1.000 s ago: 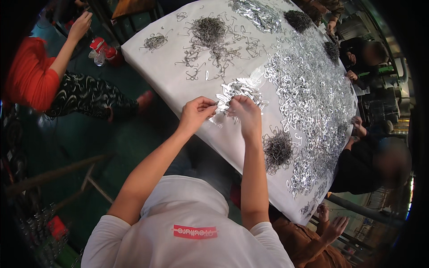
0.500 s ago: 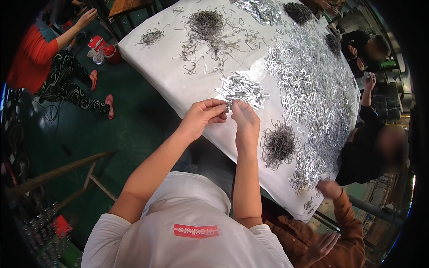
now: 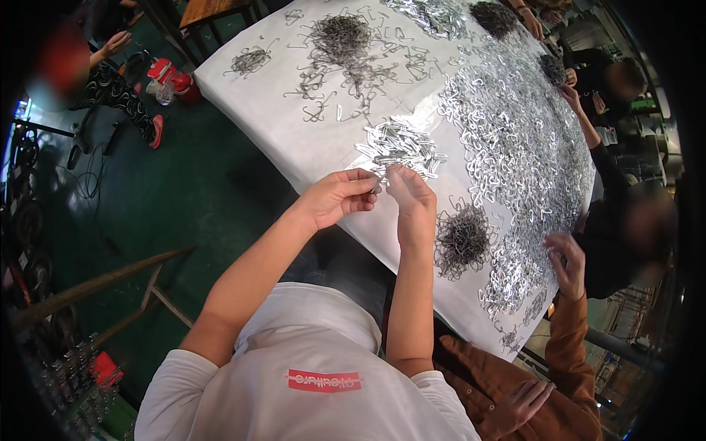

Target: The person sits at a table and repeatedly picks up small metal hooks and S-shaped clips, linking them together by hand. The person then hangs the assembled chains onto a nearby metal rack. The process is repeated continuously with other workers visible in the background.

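My left hand (image 3: 340,198) is closed in a pinch over the near edge of the table, with a small dark metal piece (image 3: 377,185) between thumb and fingertips. Right beside it, my right hand (image 3: 414,204) also has its fingers pinched together; what they hold, if anything, is too small to make out. Just beyond the fingertips lies a heap of shiny, narrow metal clips (image 3: 404,143). To the right of my right hand is a tangled pile of dark wire hooks (image 3: 463,239).
A broad spread of shiny bent metal pieces (image 3: 515,132) covers the right of the white-covered table (image 3: 287,140). More dark wire hooks (image 3: 340,40) lie toward the far left. Co-workers' hands reach in along the right edge, one hand (image 3: 566,264) near. A wooden bar frame (image 3: 110,283) stands left.
My hands have drawn slightly apart, the right one shifting right. At the right edge, the near co-worker's hand has risen off the metal pieces. The person at far left has moved back.
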`<action>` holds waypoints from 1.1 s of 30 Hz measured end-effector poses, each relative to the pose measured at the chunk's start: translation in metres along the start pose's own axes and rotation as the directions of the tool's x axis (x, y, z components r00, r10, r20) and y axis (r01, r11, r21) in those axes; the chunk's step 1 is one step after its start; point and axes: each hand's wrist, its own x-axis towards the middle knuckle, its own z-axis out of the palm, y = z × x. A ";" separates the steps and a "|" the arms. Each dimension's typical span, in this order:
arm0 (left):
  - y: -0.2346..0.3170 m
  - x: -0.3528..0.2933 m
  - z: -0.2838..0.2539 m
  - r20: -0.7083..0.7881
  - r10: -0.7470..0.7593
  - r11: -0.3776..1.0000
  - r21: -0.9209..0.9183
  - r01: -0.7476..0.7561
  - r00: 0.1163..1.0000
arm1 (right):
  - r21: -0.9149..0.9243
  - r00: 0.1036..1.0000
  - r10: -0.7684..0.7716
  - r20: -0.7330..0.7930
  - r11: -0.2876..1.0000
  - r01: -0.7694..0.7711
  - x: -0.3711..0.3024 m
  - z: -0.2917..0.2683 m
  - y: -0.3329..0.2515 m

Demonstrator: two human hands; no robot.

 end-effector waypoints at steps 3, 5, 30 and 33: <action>0.000 0.001 -0.002 0.026 0.004 0.998 -0.058 -0.002 1.000 | -0.028 1.000 -0.018 0.017 0.999 0.019 -0.001 -0.001 0.001; 0.000 0.001 -0.002 0.045 0.008 0.998 -0.069 -0.005 0.999 | -0.028 1.000 -0.015 0.016 0.999 0.015 -0.001 -0.001 0.001; 0.024 0.061 -0.029 0.610 0.379 -0.794 0.600 -0.093 0.695 | 0.060 0.995 -0.094 -0.012 0.994 0.095 -0.005 -0.017 0.011; 0.030 0.060 -0.015 0.388 0.590 -0.449 0.887 -0.112 0.708 | -0.059 0.992 -0.126 -0.014 0.990 0.125 -0.003 -0.009 0.010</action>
